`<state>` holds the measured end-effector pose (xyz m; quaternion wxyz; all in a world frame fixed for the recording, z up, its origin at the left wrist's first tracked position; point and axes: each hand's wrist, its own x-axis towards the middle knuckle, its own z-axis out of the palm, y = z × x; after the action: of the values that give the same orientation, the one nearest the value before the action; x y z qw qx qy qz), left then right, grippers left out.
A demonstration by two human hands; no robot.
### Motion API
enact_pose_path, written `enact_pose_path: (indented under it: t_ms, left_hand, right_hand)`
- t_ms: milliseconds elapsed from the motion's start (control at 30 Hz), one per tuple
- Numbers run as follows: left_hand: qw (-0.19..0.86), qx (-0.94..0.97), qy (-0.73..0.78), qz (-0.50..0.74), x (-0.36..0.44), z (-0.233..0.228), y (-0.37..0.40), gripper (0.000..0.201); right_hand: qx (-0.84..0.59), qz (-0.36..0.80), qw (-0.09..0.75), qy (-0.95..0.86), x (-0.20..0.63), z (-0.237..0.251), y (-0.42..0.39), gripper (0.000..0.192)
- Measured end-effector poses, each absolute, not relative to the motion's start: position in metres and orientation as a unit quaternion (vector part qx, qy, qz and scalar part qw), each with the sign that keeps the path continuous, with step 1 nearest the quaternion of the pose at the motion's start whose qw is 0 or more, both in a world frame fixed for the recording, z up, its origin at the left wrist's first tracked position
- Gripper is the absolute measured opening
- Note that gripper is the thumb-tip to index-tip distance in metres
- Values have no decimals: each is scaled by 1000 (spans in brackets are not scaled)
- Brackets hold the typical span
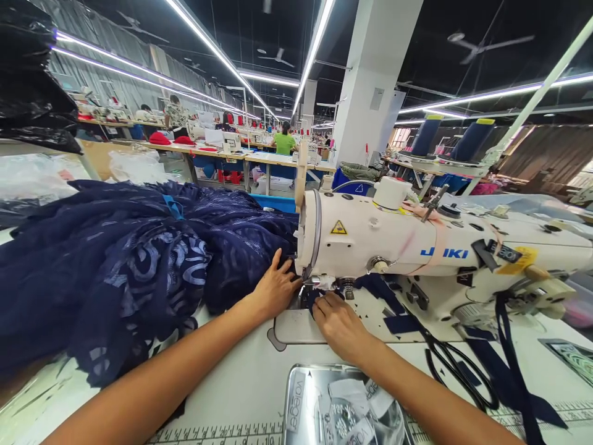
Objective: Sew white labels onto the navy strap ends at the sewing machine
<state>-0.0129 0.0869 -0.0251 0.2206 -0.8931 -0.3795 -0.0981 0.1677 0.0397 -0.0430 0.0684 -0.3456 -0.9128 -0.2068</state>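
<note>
A white sewing machine [365, 232] stands over the table, its needle area close to both hands. My left hand [274, 289] rests against the dark navy fabric left of the needle, fingers spread and fingertips partly hidden by the machine head. At the presser foot, my right hand [334, 320] has its bent fingers together on a small piece of navy fabric [313, 303]. To the left lies a large heap of sheer navy patterned fabric [162, 253], with a blue strip [173, 207] on top.
A metal tin [299, 402] with white labels sits in front. Black scissors [456, 364], navy scraps [402, 324] and a navy strip [509, 371] lie to the right. A ruler tape [217, 434] runs along the near edge. People and other machines are farther back.
</note>
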Motion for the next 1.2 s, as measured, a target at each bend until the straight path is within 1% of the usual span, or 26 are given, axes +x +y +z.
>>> enact_pose_path:
  t_ms: [100,300,500,667,767,900,1000,1067,1133,1200]
  left_hand:
    - [218,-892,-382,-102,-12,-26,89,23]
    - [224,-890,-385,-102,-10,-26,89,20]
    - [228,-887,-389,-97,-13,-22,82,17]
    - [221,-892,-380,-109,-13,-24,85,19]
    - [225,-887,-390,-102,-7,-25,81,18]
    - [248,-884,-385,-92,-10,-25,42,16]
    - [216,-912,-331,-112,-33,-19,-2,11]
    - [197,-908,-348,-128,-56,-8,-30,12]
    - [187,-883,-404,-146,-78,8,-54,14]
    - [179,-853,-452,-191,-96,27,-71,17]
  right_hand:
    - [-354,-201,65,-911,165,-43,40,23]
    - [-365,-194,64,-908,163,-41,42,18]
    - [-353,-176,53,-918,182,-31,54,17]
    - [-339,-152,79,-925,200,-24,63,20]
    - [-345,-135,90,-925,202,-25,62,16]
    - [-351,-135,133,-917,203,-34,55,18]
    - [-318,-159,178,-918,203,-47,54,20]
    - [-293,-186,205,-915,202,-56,57,23]
    - [-274,-216,228,-909,200,-62,60,24]
    - [-261,-241,236,-905,198,-66,62,24]
